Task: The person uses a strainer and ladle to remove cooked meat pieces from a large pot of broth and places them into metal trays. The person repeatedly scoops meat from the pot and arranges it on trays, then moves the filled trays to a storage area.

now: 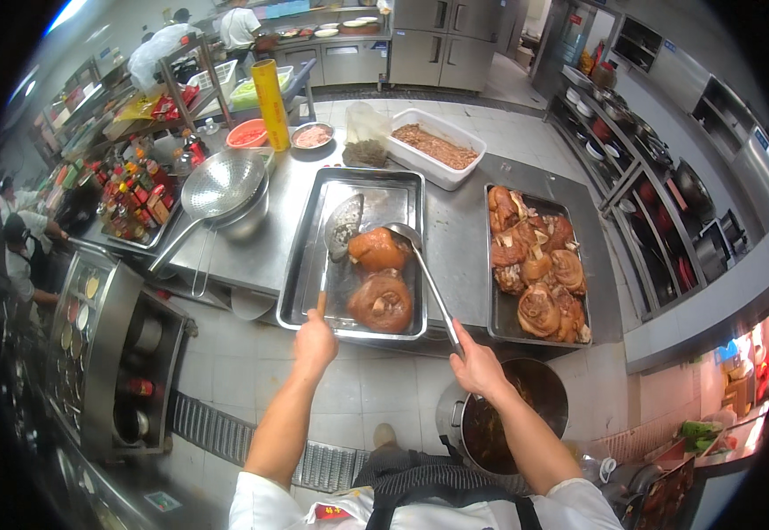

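My left hand [316, 341] grips the wooden handle of a perforated skimmer [343, 225], whose round head is in a steel tray [303, 278]. In my right hand [477, 364] is the long handle of a metal ladle [406, 233]. The ladle's bowl touches the upper right of a browned pork knuckle [376, 248], and the skimmer's edge meets its left side. Closer to me in the same tray lies a second browned pork knuckle [381, 303] with a bone end showing. Below my right forearm stands a large stockpot [490, 424] of dark liquid.
Right of the tray is a second tray [500, 318] heaped with cooked meat [537, 265]. Behind stand a white tub [437, 172] of minced-looking food and a yellow roll [270, 106]. A strainer [223, 183] rests over a bowl, its handle overhanging the table edge. Sauce bottles [136, 195] crowd the left; co-workers [30, 248] stand beyond.
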### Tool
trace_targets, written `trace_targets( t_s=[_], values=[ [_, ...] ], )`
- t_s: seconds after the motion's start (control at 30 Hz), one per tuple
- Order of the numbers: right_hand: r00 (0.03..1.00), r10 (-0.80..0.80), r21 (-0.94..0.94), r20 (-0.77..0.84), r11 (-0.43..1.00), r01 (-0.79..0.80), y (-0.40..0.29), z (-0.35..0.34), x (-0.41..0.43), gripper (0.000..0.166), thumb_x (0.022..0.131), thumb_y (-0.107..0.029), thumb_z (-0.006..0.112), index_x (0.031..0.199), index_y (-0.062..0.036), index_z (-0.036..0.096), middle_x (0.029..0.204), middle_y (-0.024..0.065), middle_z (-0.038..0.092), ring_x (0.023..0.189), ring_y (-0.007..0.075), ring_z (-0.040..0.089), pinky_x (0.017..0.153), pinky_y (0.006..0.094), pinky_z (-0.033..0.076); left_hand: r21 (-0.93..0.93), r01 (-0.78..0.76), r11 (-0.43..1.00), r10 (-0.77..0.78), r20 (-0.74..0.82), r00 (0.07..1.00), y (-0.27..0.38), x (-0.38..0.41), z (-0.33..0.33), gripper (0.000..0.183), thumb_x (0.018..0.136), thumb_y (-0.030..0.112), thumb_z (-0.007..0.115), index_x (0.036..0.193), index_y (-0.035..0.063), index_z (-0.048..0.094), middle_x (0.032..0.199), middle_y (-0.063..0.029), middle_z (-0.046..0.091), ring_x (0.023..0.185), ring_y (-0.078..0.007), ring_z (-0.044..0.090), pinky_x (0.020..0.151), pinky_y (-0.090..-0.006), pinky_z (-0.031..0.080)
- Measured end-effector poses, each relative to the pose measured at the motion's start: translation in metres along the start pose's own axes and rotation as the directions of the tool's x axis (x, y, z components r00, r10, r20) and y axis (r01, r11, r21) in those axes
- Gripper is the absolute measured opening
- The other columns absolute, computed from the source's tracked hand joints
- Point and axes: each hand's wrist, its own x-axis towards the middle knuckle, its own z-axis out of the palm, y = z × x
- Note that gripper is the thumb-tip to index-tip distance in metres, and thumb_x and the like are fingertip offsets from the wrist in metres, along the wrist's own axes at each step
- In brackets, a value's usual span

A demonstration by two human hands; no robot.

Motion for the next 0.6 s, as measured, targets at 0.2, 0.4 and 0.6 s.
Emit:
trace_targets(
  t_s=[0.2, 0.4, 0.6],
  values=[
    [0.998, 0.011, 0.068, -0.059, 0.998, -0.007, 0.013, -0.004, 0.011, 0.070, 0.090, -0.021, 0.058, 0.155, -0.0152, 0.032, 0.101, 0.0295, 0.068, 0.099, 0.0448, 0.065, 0.090, 0.0472, 0.048, -0.356, 0.076, 0.931, -0.104, -0.060, 0.993, -0.002, -0.013, 0.016, 0.028, 0.099, 0.026, 0.056, 0.102, -0.0017, 0.049, 0.076, -0.0214, 0.065, 0.059, -0.0338, 0.066, 0.049, -0.0479, 0.050],
    [0.991, -0.080, 0.816, 0.105, 0.576, -0.040, 0.031, -0.014, -0.005, 0.079, 0.096, -0.007, 0.051, 0.161, -0.0210, 0.008, 0.066, 0.0002, 0.045, 0.044, 0.0110, 0.044, 0.035, 0.0281, 0.041, -0.850, 0.376, 0.368, -0.217, 0.314, 0.924, 0.025, -0.080, -0.026, 0.020, 0.102, 0.028, 0.053, 0.092, 0.0122, 0.047, 0.067, 0.0029, 0.045, 0.044, -0.0080, 0.036, 0.035, -0.0263, 0.026],
    [0.853, -0.357, 0.893, 0.381, 0.380, -0.240, 0.016, -0.019, -0.085, 0.071, 0.100, -0.012, 0.052, 0.160, -0.0235, 0.016, 0.078, 0.0035, 0.048, 0.047, 0.0089, 0.043, 0.036, 0.0256, 0.040, -0.958, 0.269, -0.098, -0.076, 0.276, 0.958, 0.006, -0.244, -0.049, 0.016, 0.104, 0.023, 0.053, 0.095, 0.0102, 0.050, 0.067, 0.0073, 0.038, 0.046, -0.0004, 0.029, 0.034, -0.0181, 0.021]
  ],
)
